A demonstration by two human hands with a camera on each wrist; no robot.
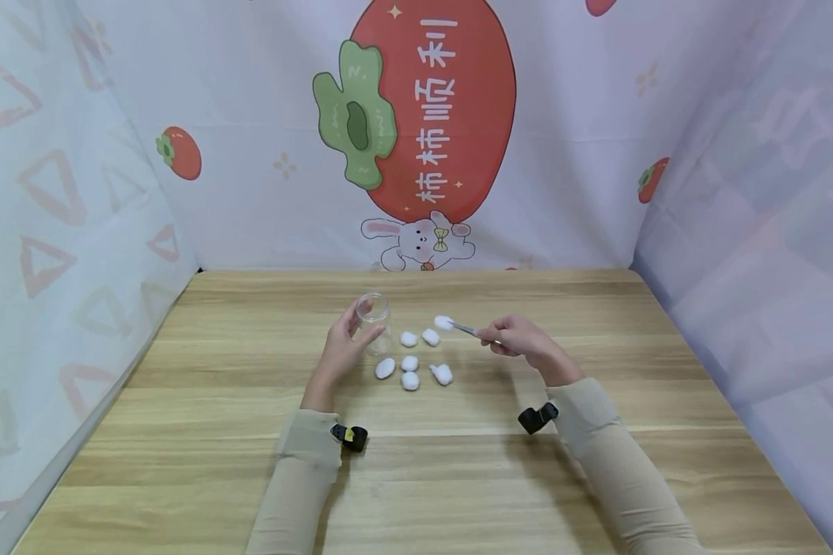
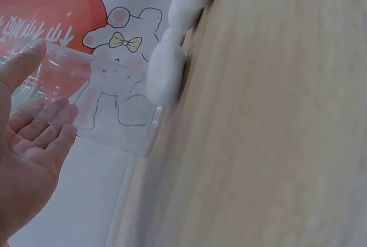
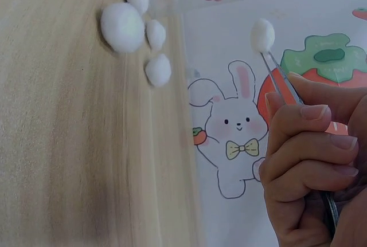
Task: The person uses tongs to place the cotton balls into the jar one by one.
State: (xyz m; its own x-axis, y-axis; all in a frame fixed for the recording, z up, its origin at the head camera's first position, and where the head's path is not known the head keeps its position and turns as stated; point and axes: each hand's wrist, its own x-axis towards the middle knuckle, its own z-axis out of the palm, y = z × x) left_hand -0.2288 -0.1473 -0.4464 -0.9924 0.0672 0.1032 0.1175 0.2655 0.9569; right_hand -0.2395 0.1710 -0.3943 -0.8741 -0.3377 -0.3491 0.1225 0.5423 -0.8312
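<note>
My left hand [image 1: 342, 347] holds a clear jar [image 1: 374, 308], which stands upright on the table with its mouth uncovered. Thumb and fingers lie on either side of the jar [image 2: 114, 104] in the left wrist view. My right hand [image 1: 522, 339] grips metal tweezers [image 1: 463, 329]. Between the tweezer tips a white cotton ball [image 3: 263, 35] is pinched, raised above the table and right of the jar. Several more cotton balls [image 1: 409, 363] lie loose on the table between the hands, one [image 1: 385, 368] close in front of the jar.
The wooden table [image 1: 444, 478] ends at a printed cloth backdrop [image 1: 250, 208] behind the jar. Cloth walls also rise at the left and right sides. Each wrist wears a small black camera, the right one [image 1: 537, 418] near the sleeve cuff.
</note>
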